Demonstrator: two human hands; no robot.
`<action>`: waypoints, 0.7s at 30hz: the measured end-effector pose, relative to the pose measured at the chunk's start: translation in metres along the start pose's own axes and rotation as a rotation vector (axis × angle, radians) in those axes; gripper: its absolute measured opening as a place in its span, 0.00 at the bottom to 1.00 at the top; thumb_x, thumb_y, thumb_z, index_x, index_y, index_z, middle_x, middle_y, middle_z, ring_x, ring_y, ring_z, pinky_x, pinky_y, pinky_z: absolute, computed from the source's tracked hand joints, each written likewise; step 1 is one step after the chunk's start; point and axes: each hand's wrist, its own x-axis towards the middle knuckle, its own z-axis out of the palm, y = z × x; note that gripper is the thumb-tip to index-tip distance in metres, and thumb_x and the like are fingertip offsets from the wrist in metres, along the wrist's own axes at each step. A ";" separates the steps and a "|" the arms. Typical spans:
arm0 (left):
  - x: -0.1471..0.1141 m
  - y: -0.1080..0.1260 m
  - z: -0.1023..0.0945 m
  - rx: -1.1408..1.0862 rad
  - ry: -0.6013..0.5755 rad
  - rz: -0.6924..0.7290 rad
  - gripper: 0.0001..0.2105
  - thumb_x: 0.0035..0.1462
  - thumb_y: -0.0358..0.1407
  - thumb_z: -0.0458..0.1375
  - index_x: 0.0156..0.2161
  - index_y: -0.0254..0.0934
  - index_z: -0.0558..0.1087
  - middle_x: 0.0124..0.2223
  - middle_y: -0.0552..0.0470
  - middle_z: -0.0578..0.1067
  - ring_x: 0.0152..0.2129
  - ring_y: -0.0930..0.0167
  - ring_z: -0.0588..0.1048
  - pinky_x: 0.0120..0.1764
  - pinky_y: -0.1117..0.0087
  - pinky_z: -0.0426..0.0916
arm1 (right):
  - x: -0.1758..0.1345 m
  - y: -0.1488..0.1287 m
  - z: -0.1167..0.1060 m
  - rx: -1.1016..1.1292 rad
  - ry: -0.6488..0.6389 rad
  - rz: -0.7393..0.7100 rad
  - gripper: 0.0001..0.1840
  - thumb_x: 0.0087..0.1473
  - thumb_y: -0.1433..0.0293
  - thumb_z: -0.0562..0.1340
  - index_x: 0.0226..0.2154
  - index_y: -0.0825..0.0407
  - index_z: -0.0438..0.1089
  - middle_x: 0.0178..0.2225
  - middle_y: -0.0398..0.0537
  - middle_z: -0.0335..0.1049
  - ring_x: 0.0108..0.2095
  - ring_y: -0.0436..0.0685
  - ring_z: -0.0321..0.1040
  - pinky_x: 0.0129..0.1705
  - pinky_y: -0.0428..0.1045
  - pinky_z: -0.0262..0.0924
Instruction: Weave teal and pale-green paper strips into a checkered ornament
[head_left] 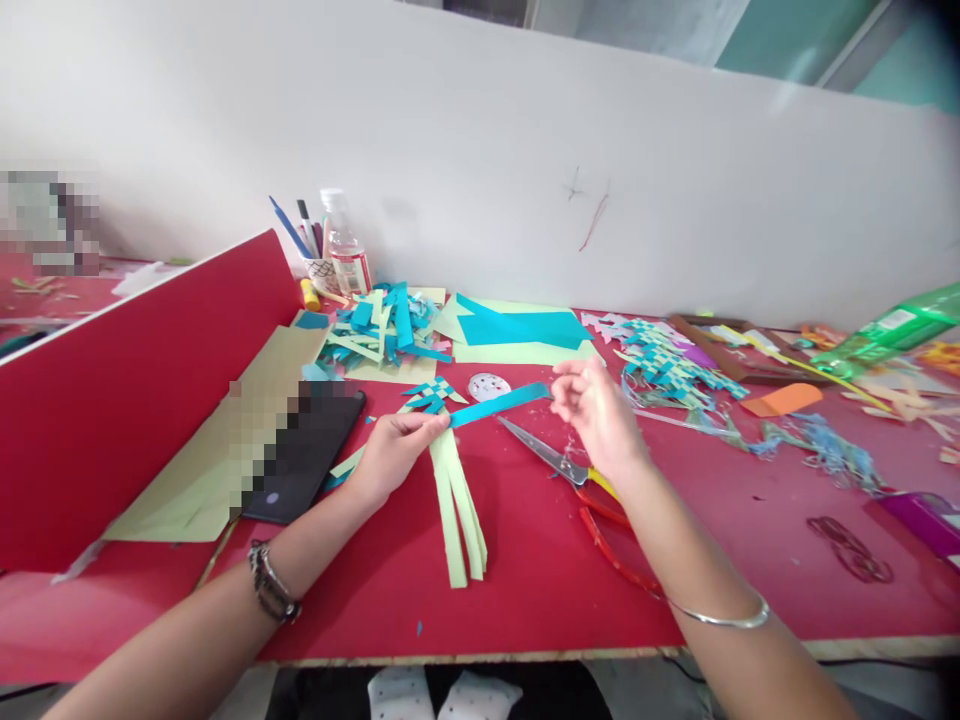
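Forearms reach in nearest the camera, a dark bracelet [274, 580] round my left wrist and a silver bangle [724, 617] on the right arm. My left hand [394, 455] pinches the near end of a blue strip [500, 403] between thumb and fingertips. Just beyond these fingers lies a checkered woven piece [437, 392]; pale strips [459, 515] extend below them. My right hand [596, 410] has curled fingers at the strip's far end; whether they grip it I cannot tell. Obstructions noted: scissors [559, 458] lie below the right fingers, handles partly covered by my forearm; a dark phone [334, 440] sits left of the left fingers. Farther off beyond those is a heap of cuttings [390, 325]. Right of the right fingers I record an orange piece [784, 400] and, farther away, a green bottle [900, 325].
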 end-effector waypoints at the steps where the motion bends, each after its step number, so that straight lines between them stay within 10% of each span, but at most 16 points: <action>1: 0.000 0.000 0.000 -0.008 0.002 -0.002 0.17 0.46 0.46 0.56 0.21 0.33 0.73 0.18 0.56 0.66 0.19 0.75 0.61 0.24 0.74 0.54 | -0.003 0.003 0.007 0.021 -0.046 0.029 0.24 0.47 0.47 0.52 0.29 0.51 0.61 0.18 0.37 0.57 0.16 0.44 0.51 0.20 0.43 0.50; 10: -0.004 0.003 0.001 0.010 0.082 0.039 0.16 0.46 0.45 0.56 0.21 0.33 0.73 0.17 0.58 0.63 0.19 0.76 0.58 0.24 0.75 0.53 | -0.017 0.019 0.048 -0.001 -0.394 0.486 0.28 0.44 0.43 0.51 0.24 0.52 0.58 0.17 0.40 0.63 0.13 0.43 0.55 0.16 0.42 0.49; 21: -0.008 0.010 0.009 0.035 0.041 -0.049 0.15 0.45 0.45 0.57 0.23 0.32 0.75 0.16 0.58 0.56 0.17 0.78 0.50 0.20 0.75 0.46 | -0.018 0.027 0.042 0.004 -0.265 0.190 0.18 0.51 0.57 0.54 0.23 0.54 0.63 0.19 0.39 0.63 0.15 0.43 0.55 0.20 0.43 0.51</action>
